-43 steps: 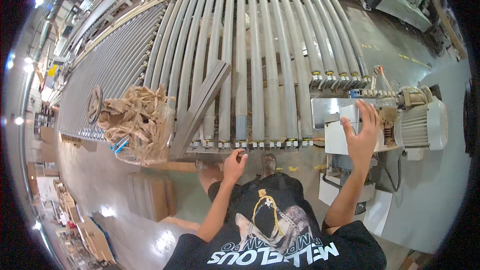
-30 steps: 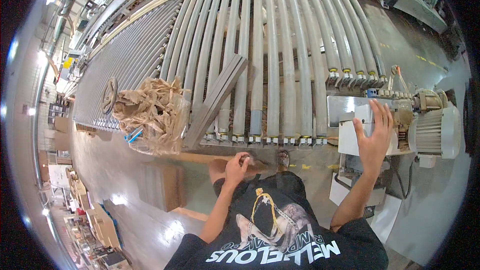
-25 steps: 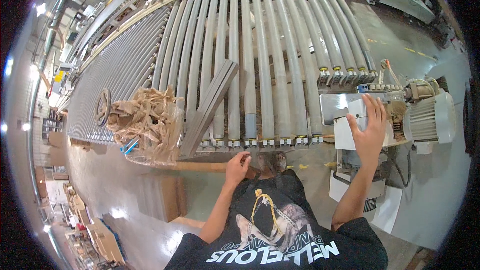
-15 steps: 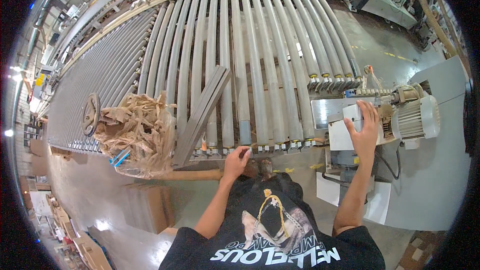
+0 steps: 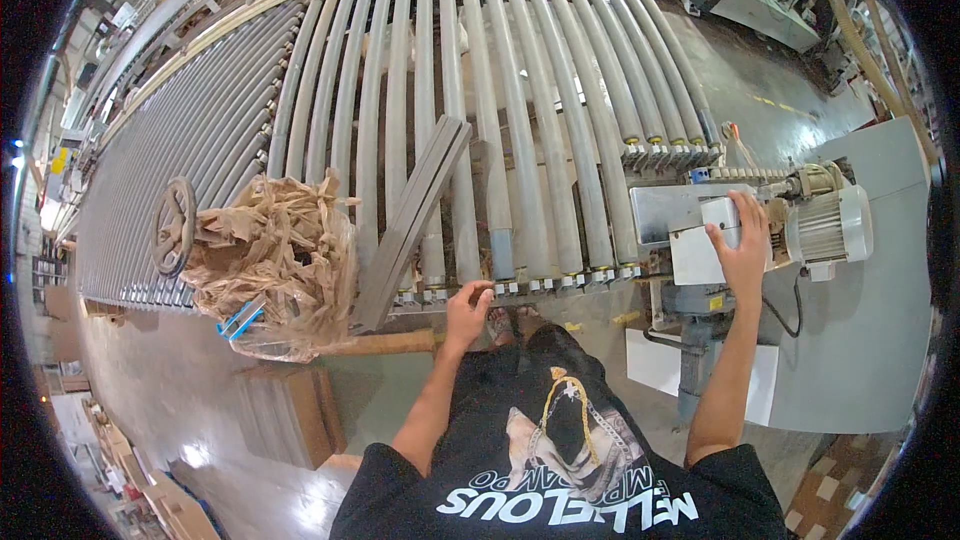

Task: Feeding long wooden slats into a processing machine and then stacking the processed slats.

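Note:
My left hand (image 5: 468, 315) is at the near ends of the conveyor rollers (image 5: 525, 160). Its fingers are curled together, and anything between them is too small or hidden to make out. To the right, my right hand (image 5: 742, 250) lies with fingers stretched over the white box-shaped cover (image 5: 697, 258) of a machine, thumb apart. A finned electric motor (image 5: 830, 225) sits just beyond that hand. Several long grey-brown strips (image 5: 415, 215) lie slantwise across the rollers, left of my left hand.
Crumpled brown plastic wrapping (image 5: 275, 260) is heaped on the conveyor's left side, beside a handwheel (image 5: 175, 227). Stacked cardboard (image 5: 290, 415) stands on the floor below. A large grey panel (image 5: 850, 340) fills the right side, with a black cable (image 5: 790, 315) near the motor.
The view has shifted slightly. My left hand stays at the roller ends with fingers curled, and my right hand remains on the white cover, its fingers closer together than before.

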`<state>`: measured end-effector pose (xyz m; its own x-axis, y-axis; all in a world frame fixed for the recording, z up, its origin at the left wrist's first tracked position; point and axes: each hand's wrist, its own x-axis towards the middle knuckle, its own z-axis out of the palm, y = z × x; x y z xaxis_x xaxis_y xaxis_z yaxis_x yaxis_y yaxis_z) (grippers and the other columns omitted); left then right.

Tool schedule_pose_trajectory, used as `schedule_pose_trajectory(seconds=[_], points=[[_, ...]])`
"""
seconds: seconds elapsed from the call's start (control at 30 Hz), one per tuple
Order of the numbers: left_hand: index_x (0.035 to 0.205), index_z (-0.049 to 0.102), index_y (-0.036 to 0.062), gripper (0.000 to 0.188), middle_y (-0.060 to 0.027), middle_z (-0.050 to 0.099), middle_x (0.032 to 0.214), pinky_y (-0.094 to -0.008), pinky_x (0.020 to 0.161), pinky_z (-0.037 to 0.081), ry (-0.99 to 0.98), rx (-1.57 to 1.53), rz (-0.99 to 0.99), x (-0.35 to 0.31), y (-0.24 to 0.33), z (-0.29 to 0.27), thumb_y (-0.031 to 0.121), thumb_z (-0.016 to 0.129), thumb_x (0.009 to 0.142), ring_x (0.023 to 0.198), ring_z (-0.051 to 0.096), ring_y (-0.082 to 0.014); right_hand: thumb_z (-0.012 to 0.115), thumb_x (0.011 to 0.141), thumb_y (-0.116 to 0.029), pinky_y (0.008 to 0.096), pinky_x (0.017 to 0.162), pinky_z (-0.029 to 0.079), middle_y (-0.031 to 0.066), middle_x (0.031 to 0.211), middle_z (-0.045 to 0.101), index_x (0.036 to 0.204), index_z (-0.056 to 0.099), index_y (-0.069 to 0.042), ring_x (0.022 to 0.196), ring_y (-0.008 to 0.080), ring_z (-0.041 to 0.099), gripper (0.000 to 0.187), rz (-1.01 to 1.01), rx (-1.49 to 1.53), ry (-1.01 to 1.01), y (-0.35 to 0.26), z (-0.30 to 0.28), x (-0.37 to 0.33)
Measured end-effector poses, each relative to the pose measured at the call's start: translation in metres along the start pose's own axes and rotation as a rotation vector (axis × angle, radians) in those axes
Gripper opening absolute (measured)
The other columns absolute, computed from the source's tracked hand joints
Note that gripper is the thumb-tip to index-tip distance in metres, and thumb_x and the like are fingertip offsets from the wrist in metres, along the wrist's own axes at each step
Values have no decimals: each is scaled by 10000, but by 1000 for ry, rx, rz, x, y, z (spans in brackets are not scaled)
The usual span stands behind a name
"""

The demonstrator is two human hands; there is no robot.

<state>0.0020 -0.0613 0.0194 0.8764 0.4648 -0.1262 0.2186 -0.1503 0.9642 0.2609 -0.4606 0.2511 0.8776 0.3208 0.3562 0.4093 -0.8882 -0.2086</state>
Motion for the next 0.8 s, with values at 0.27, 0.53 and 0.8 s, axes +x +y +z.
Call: schedule_pose_trajectory(seconds=[0.27,0.53,0.8], points=[[1227,736,33,294,-107,784,995,-360,820,587,9,54,24,12,13,-7,270,700,1058,907,751,-191,808,918,-242,513,1236,374,155,1511,601,1443,624,-117,1467,393,471,570,63,-2,-11,-9,-4,1],[1177,743,39,255,-114,765,909,-355,773,573,-50,97,-4,29,16,11,250,713,1038,818,731,-203,774,967,-306,501,1245,359,161,1518,601,1487,623,-133,1475,389,465,569,65,12,-12,-2,-1,-2],[1183,748,61,258,-105,756,885,-360,757,570,-120,132,109,29,22,47,276,708,1045,797,715,-209,810,937,-194,454,1228,386,143,1488,632,1465,645,-102,1422,355,526,561,48,50,46,-6,-2,2]])
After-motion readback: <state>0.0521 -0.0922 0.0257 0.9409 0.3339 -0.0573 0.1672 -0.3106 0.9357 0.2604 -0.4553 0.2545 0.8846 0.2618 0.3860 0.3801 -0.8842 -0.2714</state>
